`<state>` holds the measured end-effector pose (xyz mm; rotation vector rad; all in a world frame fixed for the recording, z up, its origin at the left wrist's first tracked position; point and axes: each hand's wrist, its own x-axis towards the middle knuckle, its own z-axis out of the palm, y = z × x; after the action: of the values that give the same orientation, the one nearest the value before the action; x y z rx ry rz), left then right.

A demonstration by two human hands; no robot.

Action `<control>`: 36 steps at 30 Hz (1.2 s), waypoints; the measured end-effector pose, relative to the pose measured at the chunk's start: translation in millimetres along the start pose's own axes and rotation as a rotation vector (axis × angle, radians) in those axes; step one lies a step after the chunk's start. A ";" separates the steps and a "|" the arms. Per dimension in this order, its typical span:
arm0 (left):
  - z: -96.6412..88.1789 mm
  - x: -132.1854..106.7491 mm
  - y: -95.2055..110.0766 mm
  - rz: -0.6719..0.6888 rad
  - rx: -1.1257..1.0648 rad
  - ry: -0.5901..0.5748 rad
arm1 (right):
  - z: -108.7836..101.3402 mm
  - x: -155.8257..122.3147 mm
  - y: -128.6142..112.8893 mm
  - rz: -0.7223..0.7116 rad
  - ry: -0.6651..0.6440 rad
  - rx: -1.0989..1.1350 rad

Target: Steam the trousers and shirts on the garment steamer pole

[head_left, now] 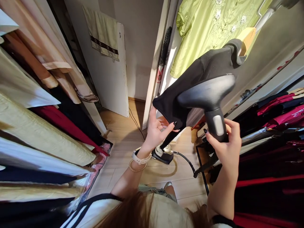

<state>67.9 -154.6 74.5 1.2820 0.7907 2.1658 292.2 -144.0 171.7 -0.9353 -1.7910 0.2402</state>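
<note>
A black long-sleeved garment (192, 74) with a raised collar hangs from a wooden hanger (248, 38) on a stand. At its lower edge my left hand (155, 129) holds the cloth, index finger along the hem and thumb in front; some fingers are partly hidden by the fabric. My right hand (229, 145) is wrapped round the handle of a black garment steamer head (209, 91). The head is in front of the garment; whether it touches the cloth I cannot tell. Below the hand runs the dark steamer hose (187, 158).
The steamer base (163, 155) stands on the wooden floor. A light green embroidered dress (199, 34) hangs behind the garment. Clothes racks line both sides, with pale clothes (42, 133) left and dark and red ones (273, 152) right. A towel (102, 31) hangs on a white door (111, 85).
</note>
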 end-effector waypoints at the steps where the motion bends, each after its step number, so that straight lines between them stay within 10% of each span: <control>1: -0.4 -0.7 -0.6 -0.002 -0.006 -0.016 | 2.7 -0.2 -0.4 0.001 -0.055 -0.011; 9: -4.1 8.3 -7.2 -0.059 -0.064 0.006 | 13.5 10.5 0.3 0.016 0.136 -0.040; 14: -5.2 8.9 -6.6 -0.063 -0.065 -0.028 | 19.2 4.2 -0.6 0.043 -0.082 0.036; 19: -13.2 14.9 -7.6 -0.007 -0.023 -0.024 | 29.0 0.6 0.7 0.089 0.056 0.011; 25: -20.7 17.8 -12.4 0.062 0.012 -0.013 | 33.0 -6.2 3.2 0.115 -0.105 0.007; 30: -26.9 31.9 -17.9 0.100 0.055 0.051 | 29.8 -0.4 21.7 0.154 0.288 -0.094; 36: -31.0 56.9 -29.5 0.117 0.011 0.122 | -21.0 40.7 68.3 0.061 0.780 0.005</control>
<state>19.2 -102.7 76.3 1.2392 0.7948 2.3538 337.4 -75.3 171.2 -0.9128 -1.0434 -0.0834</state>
